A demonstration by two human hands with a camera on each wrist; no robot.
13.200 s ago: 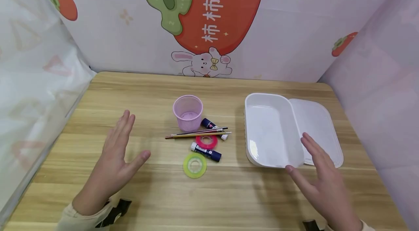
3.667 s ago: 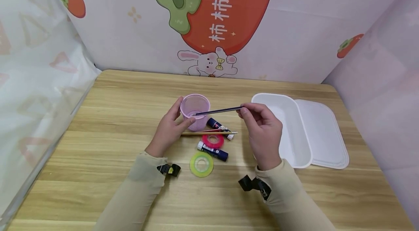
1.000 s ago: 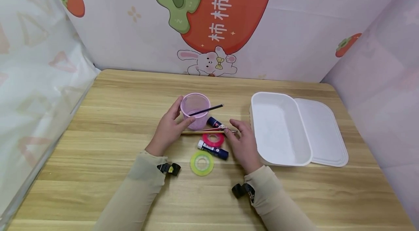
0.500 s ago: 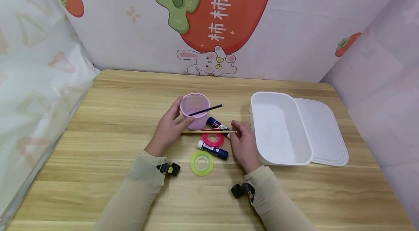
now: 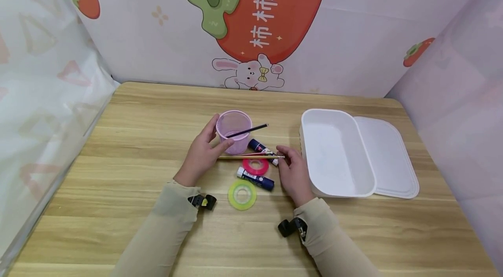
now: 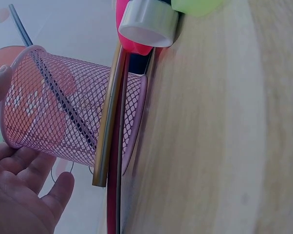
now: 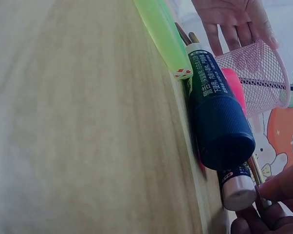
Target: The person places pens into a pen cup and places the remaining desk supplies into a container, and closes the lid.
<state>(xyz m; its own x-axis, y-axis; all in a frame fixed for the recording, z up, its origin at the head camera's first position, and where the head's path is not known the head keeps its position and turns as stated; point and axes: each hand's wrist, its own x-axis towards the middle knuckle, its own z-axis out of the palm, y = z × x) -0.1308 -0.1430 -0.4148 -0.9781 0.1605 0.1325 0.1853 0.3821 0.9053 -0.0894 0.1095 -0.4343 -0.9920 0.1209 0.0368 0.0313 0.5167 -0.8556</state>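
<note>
My left hand (image 5: 200,155) holds the pink mesh pen cup (image 5: 237,147) by its left side, thumb in front and fingers around the back. A black pencil (image 5: 255,128) leans inside the cup, its upper end over the right rim. In front of the cup lie a gold pencil (image 5: 235,157) and dark red pencils (image 6: 114,161), side by side. My right hand (image 5: 294,176) pinches the right end of the gold pencil between thumb and fingertips, as the right wrist view shows. Beneath that end lies a dark blue glue stick (image 5: 257,145) with a white cap.
A pink tape roll (image 5: 249,169), a second glue stick (image 5: 263,182) and a yellow-green tape roll (image 5: 232,198) lie in front of the pencils. Right of my right hand stands a white plastic box (image 5: 334,155), with its white lid (image 5: 393,159) beside it on the wooden table (image 5: 118,207).
Since several seconds ago, the black pencil has left my right hand and leans in the cup. My right hand has come down to the remaining pencils; over the last second it has barely shifted.
</note>
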